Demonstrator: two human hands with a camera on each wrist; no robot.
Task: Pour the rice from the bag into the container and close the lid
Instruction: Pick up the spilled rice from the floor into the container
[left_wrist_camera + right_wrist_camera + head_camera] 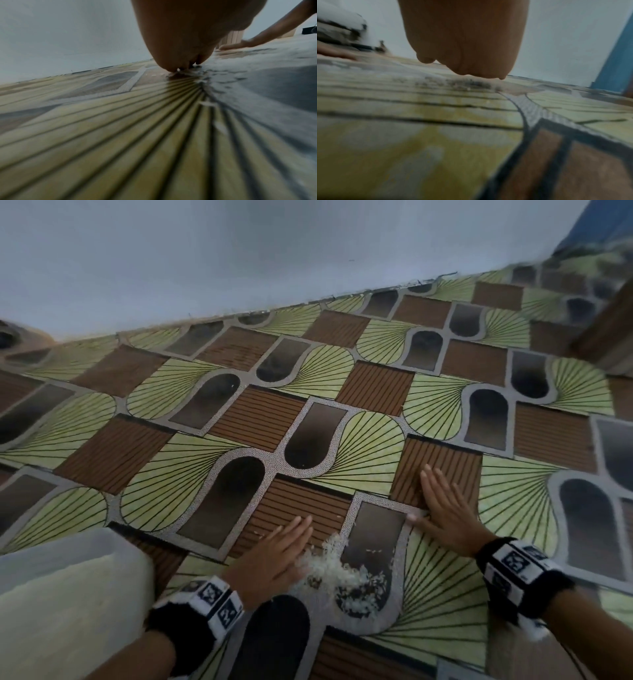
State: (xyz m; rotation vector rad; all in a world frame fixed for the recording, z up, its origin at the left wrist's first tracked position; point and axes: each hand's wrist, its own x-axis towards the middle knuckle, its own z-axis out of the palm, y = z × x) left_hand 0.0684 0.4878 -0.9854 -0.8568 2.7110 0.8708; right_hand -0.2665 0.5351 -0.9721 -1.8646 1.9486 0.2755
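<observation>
A: Left hand point(270, 559)?
B: Flat on the patterned floor covering point(359, 446), fingers straight and together, its edge against the spilled rice point(337, 571).
A: Right hand point(445, 511)?
B: Flat as well, fingers straight, thumb out; beyond the rice, apart from it.
A: Rice?
B: Loose heap between the two hands, stray grains around it.
A: Container point(65, 587)?
B: Translucent, open-topped, pale contents; left of the rice, near the left wrist.

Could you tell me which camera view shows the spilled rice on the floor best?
The head view: the spilled rice lies as a whole pile between the left hand and right hand. Both wrist views show only blurred grains at floor level.
</observation>
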